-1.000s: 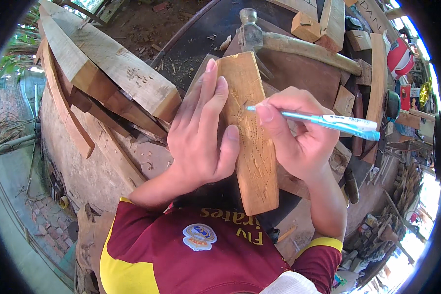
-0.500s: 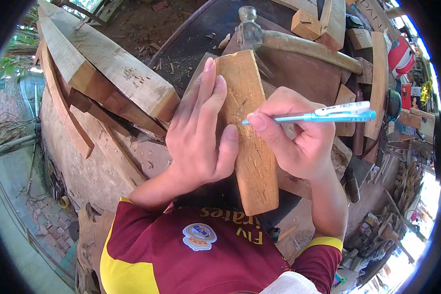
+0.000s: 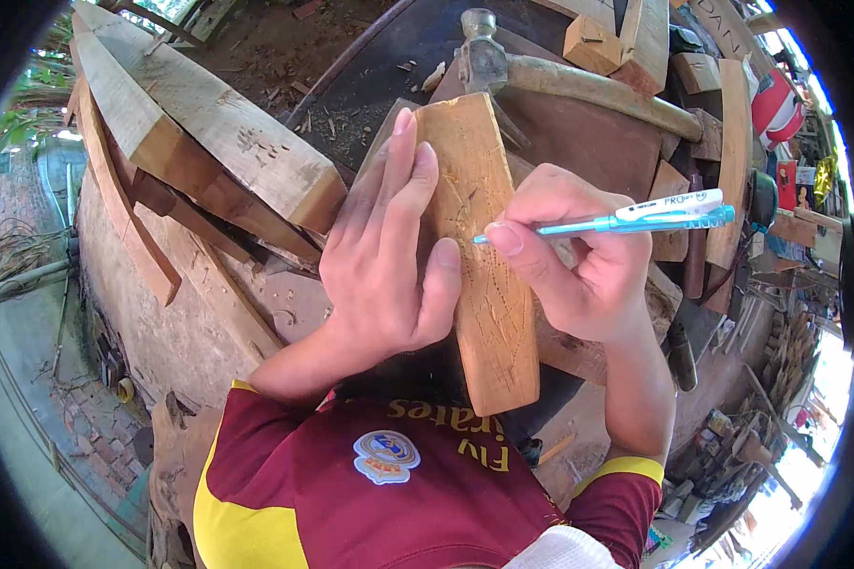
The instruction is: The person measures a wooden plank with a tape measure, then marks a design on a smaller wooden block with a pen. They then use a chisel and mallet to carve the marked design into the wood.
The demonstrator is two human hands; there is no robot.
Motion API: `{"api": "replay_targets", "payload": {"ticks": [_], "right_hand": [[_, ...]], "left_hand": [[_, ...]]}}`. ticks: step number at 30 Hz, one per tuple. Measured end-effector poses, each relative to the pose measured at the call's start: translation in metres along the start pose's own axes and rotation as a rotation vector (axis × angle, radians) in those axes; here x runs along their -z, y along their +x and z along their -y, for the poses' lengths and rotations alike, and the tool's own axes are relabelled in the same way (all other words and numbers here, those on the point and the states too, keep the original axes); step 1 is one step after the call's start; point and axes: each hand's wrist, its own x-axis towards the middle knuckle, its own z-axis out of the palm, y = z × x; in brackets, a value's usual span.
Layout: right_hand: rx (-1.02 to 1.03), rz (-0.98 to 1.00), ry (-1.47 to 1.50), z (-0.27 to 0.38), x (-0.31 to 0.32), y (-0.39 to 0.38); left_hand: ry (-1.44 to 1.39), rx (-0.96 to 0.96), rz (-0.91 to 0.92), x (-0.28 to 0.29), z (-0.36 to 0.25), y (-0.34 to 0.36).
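Note:
A yellowish-brown wooden block [image 3: 496, 327] lies lengthwise in front of me, its top face marked with lines and rows of small dots. My left hand [image 3: 381, 251] rests along the block's left side, fingers stretched out flat and the thumb by its top edge. In my right hand [image 3: 579, 261] a light-blue pen [image 3: 636, 222] with a white clip is pinched between thumb and fingers. The pen's tip points left, at the middle of the block's face; whether it touches the wood I cannot tell. Part of the block's left side is hidden under my left hand.
Beyond the block lies a hammer [image 3: 579, 93] with a wooden handle, its metal head at the left. Long wooden beams [image 3: 228, 128] lean at the left. Several wood offcuts [image 3: 593, 45] and a dark-handled tool [image 3: 681, 357] are at the right. Wood chips dot the dark surface behind.
My right hand and the pen have shifted very slightly right and up, and the pen has turned a little. The block has edged up slightly; my left hand stays nearly still.

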Motion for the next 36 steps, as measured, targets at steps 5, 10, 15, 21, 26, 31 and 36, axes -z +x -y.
{"api": "replay_targets", "payload": {"ticks": [5, 10, 15, 21, 26, 31, 36], "right_hand": [[-0.024, 0.078, -0.049, 0.008, 0.005, 0.003], [-0.033, 0.086, -0.037, 0.008, 0.005, 0.003], [-0.083, -0.092, 0.082, 0.004, 0.001, 0.000], [-0.148, -0.159, -0.003, 0.003, 0.002, 0.003], [-0.127, -0.153, 0.009, 0.002, -0.002, 0.004], [-0.128, -0.158, -0.055, 0.003, 0.000, 0.003], [-0.113, -0.150, -0.074, 0.004, 0.000, 0.003]], "left_hand": [[-0.004, -0.003, 0.001, 0.000, 0.001, 0.000], [-0.006, -0.006, -0.002, 0.000, 0.001, 0.000], [0.003, 0.002, 0.014, 0.001, 0.000, 0.000], [0.007, 0.000, 0.008, 0.001, 0.000, 0.000], [0.000, -0.004, 0.002, 0.000, 0.001, 0.000], [-0.002, -0.004, -0.002, -0.001, 0.002, -0.001], [-0.007, 0.001, 0.006, 0.000, 0.002, -0.001]]}}
